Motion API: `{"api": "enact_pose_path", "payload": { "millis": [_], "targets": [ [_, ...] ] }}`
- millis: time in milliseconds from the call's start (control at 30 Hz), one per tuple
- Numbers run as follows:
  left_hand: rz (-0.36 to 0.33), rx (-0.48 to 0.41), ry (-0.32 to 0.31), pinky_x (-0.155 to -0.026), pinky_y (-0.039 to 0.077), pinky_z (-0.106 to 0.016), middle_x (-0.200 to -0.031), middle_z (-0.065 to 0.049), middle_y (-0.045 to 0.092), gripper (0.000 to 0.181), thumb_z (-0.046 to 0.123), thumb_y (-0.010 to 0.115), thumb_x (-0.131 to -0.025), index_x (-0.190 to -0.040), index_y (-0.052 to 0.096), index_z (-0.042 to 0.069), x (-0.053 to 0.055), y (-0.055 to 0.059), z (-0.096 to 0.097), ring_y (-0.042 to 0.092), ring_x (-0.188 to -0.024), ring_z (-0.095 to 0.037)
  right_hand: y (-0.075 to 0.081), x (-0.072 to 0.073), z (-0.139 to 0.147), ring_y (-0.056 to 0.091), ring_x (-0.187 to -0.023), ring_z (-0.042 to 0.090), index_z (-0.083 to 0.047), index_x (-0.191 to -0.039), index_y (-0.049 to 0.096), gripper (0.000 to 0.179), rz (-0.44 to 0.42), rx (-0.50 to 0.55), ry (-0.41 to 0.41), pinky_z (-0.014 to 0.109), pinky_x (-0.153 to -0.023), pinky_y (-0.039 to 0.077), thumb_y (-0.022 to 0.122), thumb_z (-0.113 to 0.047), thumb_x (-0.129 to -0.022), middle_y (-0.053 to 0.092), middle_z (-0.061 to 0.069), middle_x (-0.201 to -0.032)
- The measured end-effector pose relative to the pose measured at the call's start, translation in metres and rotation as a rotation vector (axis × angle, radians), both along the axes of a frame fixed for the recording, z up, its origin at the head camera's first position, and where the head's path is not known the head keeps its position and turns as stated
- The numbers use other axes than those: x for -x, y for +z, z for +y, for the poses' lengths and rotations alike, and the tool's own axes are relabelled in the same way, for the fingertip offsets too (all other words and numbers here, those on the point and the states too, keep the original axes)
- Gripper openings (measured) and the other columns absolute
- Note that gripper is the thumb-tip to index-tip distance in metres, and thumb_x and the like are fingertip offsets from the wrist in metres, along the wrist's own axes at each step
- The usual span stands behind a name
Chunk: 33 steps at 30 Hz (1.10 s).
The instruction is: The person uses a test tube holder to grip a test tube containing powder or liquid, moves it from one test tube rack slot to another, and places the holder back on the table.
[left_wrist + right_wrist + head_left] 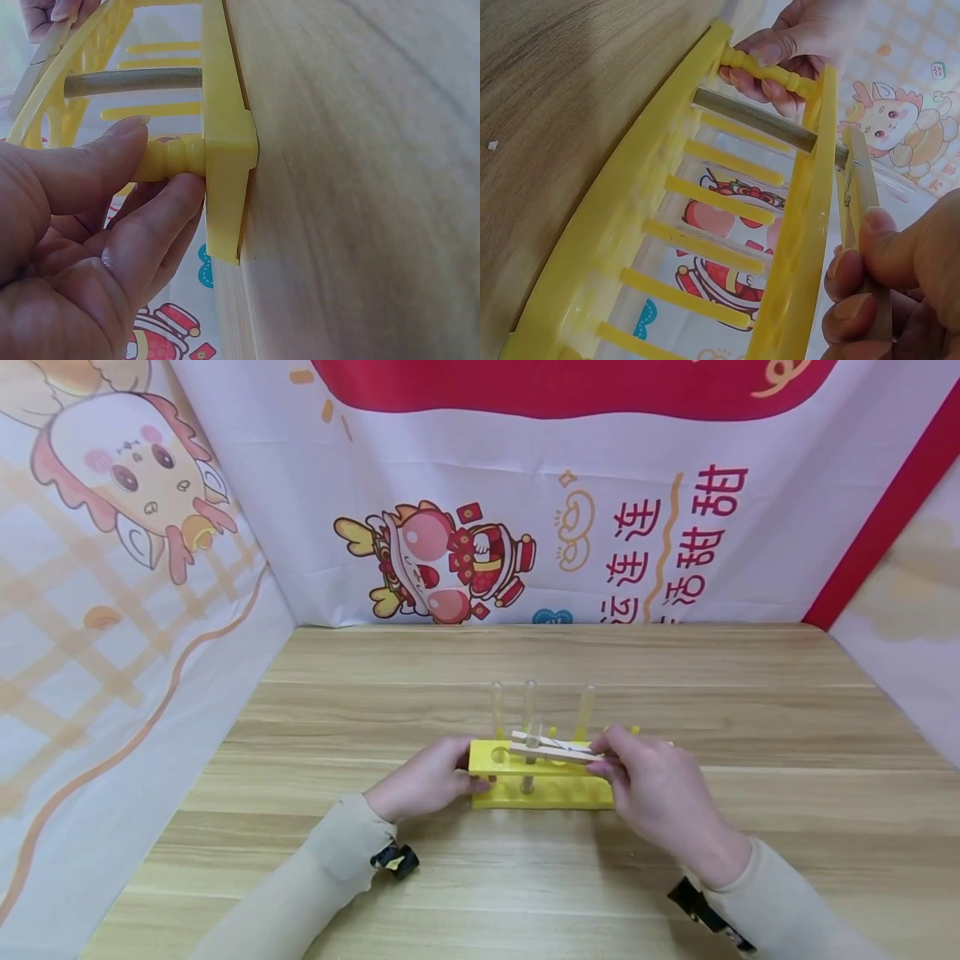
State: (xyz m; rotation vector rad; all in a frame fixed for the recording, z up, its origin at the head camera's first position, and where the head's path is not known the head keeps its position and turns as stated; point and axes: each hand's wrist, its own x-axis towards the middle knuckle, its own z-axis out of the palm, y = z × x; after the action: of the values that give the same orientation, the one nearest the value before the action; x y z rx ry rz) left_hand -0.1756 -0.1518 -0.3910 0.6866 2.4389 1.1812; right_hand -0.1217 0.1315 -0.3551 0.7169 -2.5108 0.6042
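A yellow test tube rack [486, 764] stands on the table. My left hand [431, 777] holds its left end, thumb and fingers pinching the turned end post [174, 159]. One test tube [754, 118] sits upright through a hole of the rack, and its lower part looks greyish-brown. My right hand [660, 785] grips a wooden test tube clamp [864, 180] by its handle end, at the right side of the rack. The clamp lies level just above the rack's top bar, its jaws around the tube near the top bar.
Behind the rack's top bar, three clear test tubes [587, 703] stand upside down on yellow pegs; other pegs [635, 729] are bare. The wooden table [480, 885] ends at a printed cloth backdrop [315, 527]. Another cloth hangs on the left.
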Motion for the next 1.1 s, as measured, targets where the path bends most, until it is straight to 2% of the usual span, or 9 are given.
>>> {"api": "enact_pose_path", "payload": {
  "millis": [367, 533, 800, 1100],
  "targets": [
    [0.005, -0.002, -0.004, -0.097, 0.047, -0.036, -0.116, 0.007, 0.067, 0.034, 0.004, 0.07, -0.091, -0.122, 0.064, 0.015, 0.0, 0.0, 0.0, 0.061, -0.109, -0.011, -0.001, -0.002, 0.0, 0.034, -0.047, 0.002, -0.008, -0.089, 0.066, 0.014, 0.027, 0.009, 0.0, 0.021, -0.04, 0.029, 0.079, -0.009, -0.084, 0.057, -0.006, -0.064],
    [0.004, -0.004, -0.004, -0.098, 0.047, -0.036, -0.117, 0.006, 0.066, 0.034, 0.004, 0.069, -0.092, -0.124, 0.064, 0.014, 0.0, -0.001, 0.0, 0.06, -0.111, -0.012, 0.003, -0.003, 0.002, 0.033, -0.046, 0.0, -0.008, -0.091, 0.066, 0.014, 0.037, 0.014, 0.01, 0.02, -0.041, 0.032, 0.079, -0.009, -0.084, 0.054, -0.008, -0.061],
    [-0.017, -0.008, 0.008, -0.098, 0.048, -0.038, -0.116, 0.005, 0.067, 0.034, 0.002, 0.069, -0.092, -0.124, 0.064, 0.013, 0.0, -0.001, 0.001, 0.06, -0.109, -0.012, 0.022, -0.004, 0.004, 0.044, -0.049, 0.001, -0.005, -0.089, 0.067, 0.016, 0.13, 0.017, 0.055, 0.023, -0.044, 0.041, 0.081, -0.007, -0.081, 0.064, -0.002, -0.068],
    [-0.013, 0.008, 0.015, -0.097, 0.048, -0.038, -0.115, 0.005, 0.066, 0.035, 0.004, 0.069, -0.092, -0.125, 0.063, 0.014, 0.0, -0.001, 0.0, 0.06, -0.107, -0.012, 0.048, -0.007, 0.009, 0.043, -0.048, 0.002, -0.004, -0.091, 0.066, 0.017, 0.148, 0.012, 0.037, 0.023, -0.043, 0.041, 0.08, -0.004, -0.081, 0.065, -0.001, -0.068]
  ]
}}
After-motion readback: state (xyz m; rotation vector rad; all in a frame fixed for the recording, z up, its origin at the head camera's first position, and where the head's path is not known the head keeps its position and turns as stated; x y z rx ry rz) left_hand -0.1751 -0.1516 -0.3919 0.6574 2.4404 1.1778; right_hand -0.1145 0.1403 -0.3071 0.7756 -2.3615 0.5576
